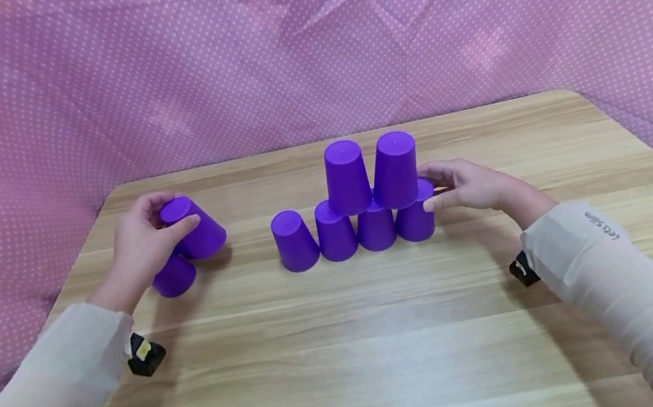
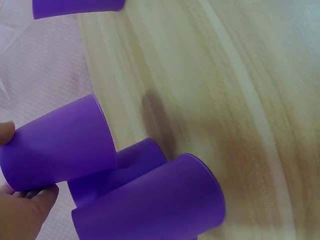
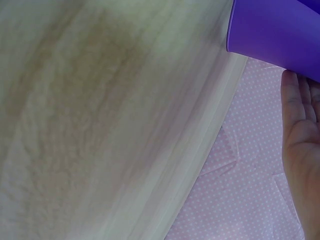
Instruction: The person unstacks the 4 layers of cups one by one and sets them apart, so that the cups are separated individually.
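Currently a purple cup (image 1: 208,234) leans, mouth downward, in the left hand (image 1: 140,240), its closed end tipped toward 10 or 11 o'clock; thumb and fingers curl round it in a pinch. Whether it touches the tabletop cannot be told. At 7 o'clock from it sits a lower cup (image 1: 175,277), partly hidden. Well apart, toward 3 or 4 o'clock, a row of four cups (image 1: 337,235) stands upside down. Two upper cups (image 1: 347,179) rest inverted on its three rightmost members. At the row's 3 o'clock end, the right hand (image 1: 468,184) is spread, fingers nearly straight, thumb against the last cup, gripping nothing firmly. All stand on a wooden table (image 1: 349,355), with pink dotted cloth (image 1: 303,45) at 12 o'clock.
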`<action>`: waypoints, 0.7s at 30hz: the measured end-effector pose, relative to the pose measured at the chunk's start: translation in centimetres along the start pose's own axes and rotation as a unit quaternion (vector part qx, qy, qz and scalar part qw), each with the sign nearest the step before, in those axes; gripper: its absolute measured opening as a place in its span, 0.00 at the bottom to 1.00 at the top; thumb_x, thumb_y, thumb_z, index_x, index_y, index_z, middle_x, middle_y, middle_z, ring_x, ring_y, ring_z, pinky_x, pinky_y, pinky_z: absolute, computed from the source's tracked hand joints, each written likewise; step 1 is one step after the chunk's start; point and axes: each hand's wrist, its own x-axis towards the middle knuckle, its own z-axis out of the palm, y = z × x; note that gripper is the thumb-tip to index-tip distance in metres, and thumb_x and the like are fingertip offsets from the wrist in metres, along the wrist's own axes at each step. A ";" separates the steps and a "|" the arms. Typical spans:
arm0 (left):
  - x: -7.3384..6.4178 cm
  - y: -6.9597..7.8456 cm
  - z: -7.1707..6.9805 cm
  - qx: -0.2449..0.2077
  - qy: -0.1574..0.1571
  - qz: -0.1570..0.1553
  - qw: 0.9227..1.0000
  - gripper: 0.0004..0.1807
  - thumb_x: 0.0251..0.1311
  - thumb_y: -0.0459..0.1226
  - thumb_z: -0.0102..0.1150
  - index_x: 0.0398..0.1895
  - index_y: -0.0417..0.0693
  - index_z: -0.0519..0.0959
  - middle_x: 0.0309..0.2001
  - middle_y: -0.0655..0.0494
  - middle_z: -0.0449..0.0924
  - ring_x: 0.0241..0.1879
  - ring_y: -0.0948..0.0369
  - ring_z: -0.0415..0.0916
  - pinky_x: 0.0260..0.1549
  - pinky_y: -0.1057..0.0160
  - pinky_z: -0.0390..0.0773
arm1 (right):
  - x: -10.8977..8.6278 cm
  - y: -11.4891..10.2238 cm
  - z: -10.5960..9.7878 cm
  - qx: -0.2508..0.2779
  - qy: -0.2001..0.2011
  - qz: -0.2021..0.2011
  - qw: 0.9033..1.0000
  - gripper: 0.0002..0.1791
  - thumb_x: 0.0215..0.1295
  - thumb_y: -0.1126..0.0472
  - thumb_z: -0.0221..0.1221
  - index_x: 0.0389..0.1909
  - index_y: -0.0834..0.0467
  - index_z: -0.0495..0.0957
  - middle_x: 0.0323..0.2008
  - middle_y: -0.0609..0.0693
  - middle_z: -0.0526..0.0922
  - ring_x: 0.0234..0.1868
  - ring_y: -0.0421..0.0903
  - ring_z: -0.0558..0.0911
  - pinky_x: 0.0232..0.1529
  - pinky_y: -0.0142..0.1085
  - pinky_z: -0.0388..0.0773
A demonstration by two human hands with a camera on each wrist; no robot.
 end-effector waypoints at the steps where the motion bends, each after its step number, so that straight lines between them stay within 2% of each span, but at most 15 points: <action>1: 0.0 -0.1 0.0 0.001 -0.002 0.002 1.000 0.33 0.56 0.43 0.62 0.61 0.36 0.63 0.58 0.36 0.69 0.56 0.44 0.69 0.58 0.46 0.68 | 0.0 0.0 0.0 -0.001 0.000 0.001 1.000 0.30 0.60 0.67 0.59 0.62 0.70 0.61 0.55 0.65 0.73 0.54 0.45 0.75 0.55 0.29 0.73; 5: -0.2 -0.7 0.1 0.009 -0.018 0.007 1.000 0.33 0.57 0.43 0.61 0.61 0.35 0.63 0.57 0.35 0.70 0.56 0.43 0.69 0.58 0.45 0.68 | 0.0 0.0 0.0 -0.001 -0.001 0.006 1.000 0.31 0.60 0.66 0.59 0.63 0.69 0.60 0.56 0.64 0.73 0.57 0.52 0.73 0.60 0.38 0.71; 10: -0.4 -1.2 0.1 0.016 -0.031 -0.004 0.999 0.33 0.57 0.44 0.61 0.62 0.36 0.63 0.59 0.35 0.68 0.58 0.42 0.67 0.59 0.43 0.66 | 0.0 0.0 0.0 0.005 -0.002 0.012 1.000 0.32 0.59 0.66 0.60 0.63 0.68 0.60 0.57 0.64 0.72 0.60 0.58 0.70 0.64 0.49 0.65; 16: -0.5 -1.4 0.0 0.030 -0.034 -0.013 0.999 0.33 0.56 0.44 0.61 0.61 0.38 0.62 0.60 0.34 0.66 0.60 0.40 0.64 0.58 0.40 0.65 | -0.1 0.0 0.0 0.006 0.001 0.013 1.000 0.33 0.59 0.66 0.60 0.63 0.68 0.60 0.57 0.64 0.71 0.60 0.58 0.69 0.64 0.50 0.64; 21: -0.5 -1.4 0.0 0.041 -0.040 -0.001 0.998 0.33 0.56 0.42 0.61 0.61 0.37 0.62 0.60 0.33 0.66 0.59 0.39 0.64 0.58 0.40 0.65 | -0.1 0.0 0.1 0.004 0.003 0.012 1.000 0.32 0.59 0.66 0.60 0.63 0.68 0.60 0.57 0.64 0.72 0.59 0.57 0.71 0.63 0.47 0.67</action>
